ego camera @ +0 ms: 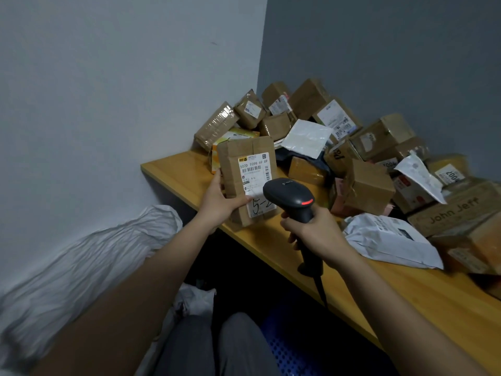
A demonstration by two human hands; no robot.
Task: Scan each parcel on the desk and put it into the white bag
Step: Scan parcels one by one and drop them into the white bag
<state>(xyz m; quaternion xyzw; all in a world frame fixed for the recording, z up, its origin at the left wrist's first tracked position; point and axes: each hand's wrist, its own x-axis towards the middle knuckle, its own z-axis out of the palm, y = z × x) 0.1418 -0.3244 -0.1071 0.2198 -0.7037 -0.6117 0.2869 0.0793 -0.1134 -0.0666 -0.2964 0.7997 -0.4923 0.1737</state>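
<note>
The white bag lies crumpled along the wall, left of the desk and below its top. The wooden desk carries a heap of parcels filling its far corner and right side, brown boxes mixed with pale mailers. Over the desk's near edge, the left hand holds one brown box tilted, label facing the camera; the thumb presses across the label's lower left corner while the fingers curl behind the box's left side. The right hand grips the handle of a black scanner, fingers wrapped round it, its head just beside the label's lower right corner.
</note>
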